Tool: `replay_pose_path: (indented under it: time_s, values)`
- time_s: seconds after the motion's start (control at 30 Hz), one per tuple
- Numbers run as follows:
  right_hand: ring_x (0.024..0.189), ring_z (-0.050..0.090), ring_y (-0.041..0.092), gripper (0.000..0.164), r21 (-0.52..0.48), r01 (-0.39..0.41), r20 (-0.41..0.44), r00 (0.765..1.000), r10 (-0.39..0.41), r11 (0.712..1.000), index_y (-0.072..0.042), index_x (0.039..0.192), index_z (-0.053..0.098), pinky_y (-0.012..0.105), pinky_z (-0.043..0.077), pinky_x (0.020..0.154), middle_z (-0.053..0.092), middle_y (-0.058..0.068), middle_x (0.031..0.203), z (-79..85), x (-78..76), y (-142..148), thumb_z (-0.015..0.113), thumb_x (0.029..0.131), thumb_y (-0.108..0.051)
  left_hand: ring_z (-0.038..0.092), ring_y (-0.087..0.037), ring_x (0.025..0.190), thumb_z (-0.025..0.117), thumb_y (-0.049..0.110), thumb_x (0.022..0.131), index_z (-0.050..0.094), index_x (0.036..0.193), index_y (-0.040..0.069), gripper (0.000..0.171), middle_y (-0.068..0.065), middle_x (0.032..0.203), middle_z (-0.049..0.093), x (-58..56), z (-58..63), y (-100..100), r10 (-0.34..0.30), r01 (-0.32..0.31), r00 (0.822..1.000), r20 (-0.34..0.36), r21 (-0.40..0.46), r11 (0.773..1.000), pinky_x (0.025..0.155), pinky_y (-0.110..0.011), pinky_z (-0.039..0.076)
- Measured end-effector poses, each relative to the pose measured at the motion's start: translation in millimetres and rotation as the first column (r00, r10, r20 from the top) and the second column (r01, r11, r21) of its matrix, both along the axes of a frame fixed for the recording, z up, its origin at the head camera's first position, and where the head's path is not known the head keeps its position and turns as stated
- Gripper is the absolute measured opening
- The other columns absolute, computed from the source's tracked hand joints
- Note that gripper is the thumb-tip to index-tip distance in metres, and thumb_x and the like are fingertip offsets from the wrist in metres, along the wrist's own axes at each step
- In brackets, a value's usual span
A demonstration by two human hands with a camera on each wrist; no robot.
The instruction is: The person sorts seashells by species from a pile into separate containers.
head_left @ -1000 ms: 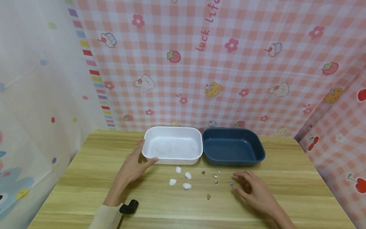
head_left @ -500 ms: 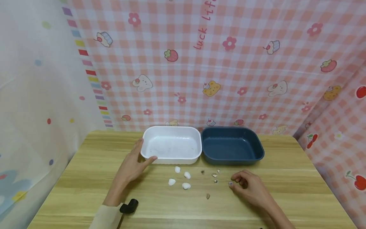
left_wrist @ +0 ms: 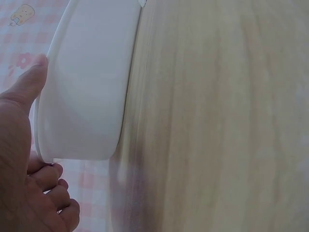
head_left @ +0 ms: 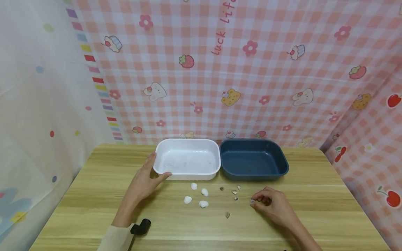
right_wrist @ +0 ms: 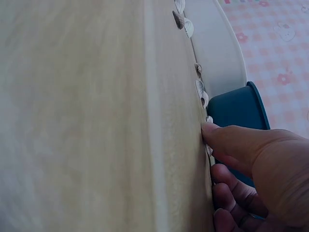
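My left hand (head_left: 142,184) grips the near left corner of a white rectangular basin (head_left: 188,176), thumb on the front rim and fingers at its left end. In the left wrist view, the fingers curl by the corner of the white wall. My right hand (head_left: 274,207) pinches a small dark seashell (head_left: 252,202) between thumb and index finger, low at the tabletop. In the right wrist view, the thumb partly hides that shell. Several other small brownish seashells (head_left: 227,215) lie to its left, and several larger white seashells (head_left: 203,204) lie in front of the white basin.
A dark blue basin (head_left: 254,177) stands against the white one's right side; no contents show in either. Both sit on the wooden table (head_left: 188,230) near its back edge, before a pink checked cloth (head_left: 176,115). A black elbow-shaped piece (head_left: 141,227) is by the left sleeve.
My right fingers have closed from a loose curve onto the small dark shell. The left hand stays on the white basin. The head view has shifted slightly.
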State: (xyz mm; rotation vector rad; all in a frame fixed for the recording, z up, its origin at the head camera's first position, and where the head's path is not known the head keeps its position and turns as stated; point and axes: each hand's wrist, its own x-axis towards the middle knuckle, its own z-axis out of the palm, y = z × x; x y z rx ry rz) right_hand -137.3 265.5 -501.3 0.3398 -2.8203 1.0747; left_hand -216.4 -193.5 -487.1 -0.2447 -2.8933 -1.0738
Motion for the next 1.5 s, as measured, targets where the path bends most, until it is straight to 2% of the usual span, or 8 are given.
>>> replay_pose_path:
  time_s: [0.23,0.47,0.7,0.83,1.07,1.37,1.5]
  values:
    - [0.072,0.055,-0.001,0.011,0.013,-0.01,-0.033,0.999,0.01,1.0,-0.028,0.086,0.077,0.02,0.05,0.064,0.061,-0.016,0.08,-1.5,-0.3,0,0.086,0.084,-0.022,0.024,-0.049,0.154,0.059,0.076,0.089,0.013,0.166,0.01,0.111,-0.019,0.172,0.014,-1.3,-0.2,0,0.0,-0.001,1.0,-0.017,-0.03,1.0,0.12,-0.069,0.029]
    - [0.071,0.056,0.001,0.016,0.036,0.001,-0.049,0.999,0.001,0.999,-0.031,0.084,0.076,0.02,0.049,0.064,0.062,-0.019,0.08,-1.7,-1.1,0,0.086,0.083,-0.018,0.025,-0.05,0.153,0.058,0.077,0.088,0.011,0.166,0.012,0.112,-0.018,0.172,0.013,-1.2,-1.0,0,0.004,-0.004,1.0,-0.005,-0.027,1.0,0.119,-0.07,0.029]
    - [0.071,0.058,-0.002,0.013,0.003,-0.012,-0.038,0.999,0.012,1.0,-0.026,0.087,0.077,0.021,0.053,0.063,0.065,-0.017,0.081,1.7,1.8,-3,0.085,0.084,-0.017,0.026,-0.049,0.153,0.06,0.076,0.088,0.013,0.166,0.011,0.112,-0.018,0.172,0.013,-1.0,-0.9,1,0.003,-0.003,1.0,-0.004,-0.024,1.0,0.119,-0.069,0.029]
    - [0.07,0.057,-0.002,0.013,0.0,-0.025,-0.061,0.998,0.025,1.0,-0.026,0.088,0.076,0.02,0.052,0.061,0.065,-0.017,0.079,7.1,-0.5,-5,0.085,0.084,-0.016,0.026,-0.049,0.153,0.06,0.076,0.088,0.013,0.166,0.009,0.112,-0.019,0.172,0.014,-0.6,0.1,1,0.005,-0.005,1.0,-0.01,-0.03,1.0,0.119,-0.068,0.03]
    - [0.066,0.059,0.003,0.016,0.0,-0.088,-0.203,0.975,0.086,0.996,-0.022,0.088,0.076,0.022,0.052,0.057,0.062,-0.017,0.077,21.1,-11.9,-11,0.085,0.083,-0.01,0.026,-0.05,0.153,0.06,0.075,0.089,0.013,0.166,0.01,0.111,-0.02,0.172,0.014,0.3,1.1,2,-0.001,0.001,1.0,-0.011,-0.019,1.0,0.119,-0.069,0.029]
    - [0.066,0.058,0.006,0.012,0.008,-0.121,-0.255,0.96,0.119,0.993,-0.023,0.09,0.078,0.021,0.049,0.056,0.066,-0.016,0.082,44.5,-27.5,-32,0.085,0.085,-0.016,0.028,-0.05,0.152,0.059,0.075,0.089,0.013,0.166,0.009,0.111,-0.018,0.172,0.015,0.6,-1.2,3,0.009,-0.01,1.0,-0.011,-0.026,1.0,0.119,-0.068,0.031]
    - [0.066,0.058,0.007,0.011,0.003,-0.129,-0.253,0.959,0.126,0.992,-0.024,0.091,0.078,0.019,0.049,0.057,0.066,-0.015,0.082,51.1,-35.8,-40,0.085,0.086,-0.017,0.028,-0.05,0.152,0.061,0.073,0.09,0.012,0.166,0.009,0.11,-0.019,0.172,0.015,0.8,-0.2,1,0.009,-0.009,1.0,-0.015,-0.026,1.0,0.119,-0.069,0.031]
